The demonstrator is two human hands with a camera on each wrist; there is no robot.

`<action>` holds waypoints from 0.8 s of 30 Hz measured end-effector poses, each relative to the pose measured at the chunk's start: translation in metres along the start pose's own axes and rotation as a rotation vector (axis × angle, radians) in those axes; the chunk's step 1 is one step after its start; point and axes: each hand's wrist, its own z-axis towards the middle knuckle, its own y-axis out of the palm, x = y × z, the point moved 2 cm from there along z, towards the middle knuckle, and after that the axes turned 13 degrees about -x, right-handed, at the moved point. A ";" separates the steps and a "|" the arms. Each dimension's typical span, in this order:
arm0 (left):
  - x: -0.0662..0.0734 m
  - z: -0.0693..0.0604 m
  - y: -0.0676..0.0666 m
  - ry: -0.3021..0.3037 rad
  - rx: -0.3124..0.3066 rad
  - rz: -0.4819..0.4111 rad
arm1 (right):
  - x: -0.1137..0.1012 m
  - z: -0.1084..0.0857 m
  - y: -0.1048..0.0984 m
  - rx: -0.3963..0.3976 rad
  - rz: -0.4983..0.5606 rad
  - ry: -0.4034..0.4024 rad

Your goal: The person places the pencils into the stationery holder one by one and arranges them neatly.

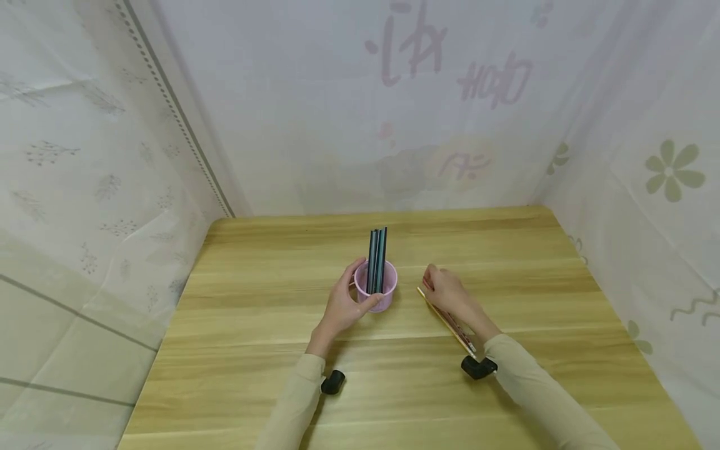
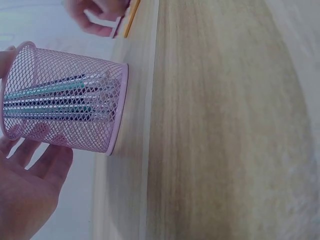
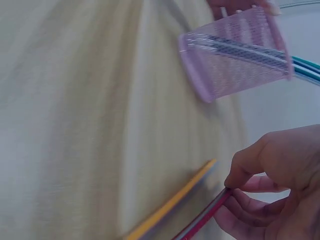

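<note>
A pink mesh pen cup (image 1: pixel 387 302) stands on the table, with my left hand (image 1: pixel 340 304) gripping its side, thumb at the front and fingers round the back. Several dark and teal pencils (image 2: pixel 50 97) lean together inside it and stick out above the rim. To the right of the cup, my right hand (image 1: pixel 449 292) pinches the end of a red pencil (image 3: pixel 204 218) between thumb and fingers. Beside that lies a yellow pencil (image 3: pixel 172 202) on the tabletop, apart from the fingers in the right wrist view.
The wood-grain table (image 1: pixel 270 387) has light patterned curtains (image 1: pixel 315 125) behind it and at both sides. A black wrist device is strapped at the left sleeve (image 1: pixel 333 382) and another at the right sleeve (image 1: pixel 478 367).
</note>
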 end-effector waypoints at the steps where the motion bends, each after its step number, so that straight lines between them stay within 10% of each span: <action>1: 0.000 0.000 0.000 -0.001 -0.001 -0.002 | -0.001 0.001 -0.003 0.006 0.017 -0.003; 24: -0.006 0.002 0.002 0.006 0.022 -0.009 | -0.077 0.021 -0.111 0.288 0.288 -0.096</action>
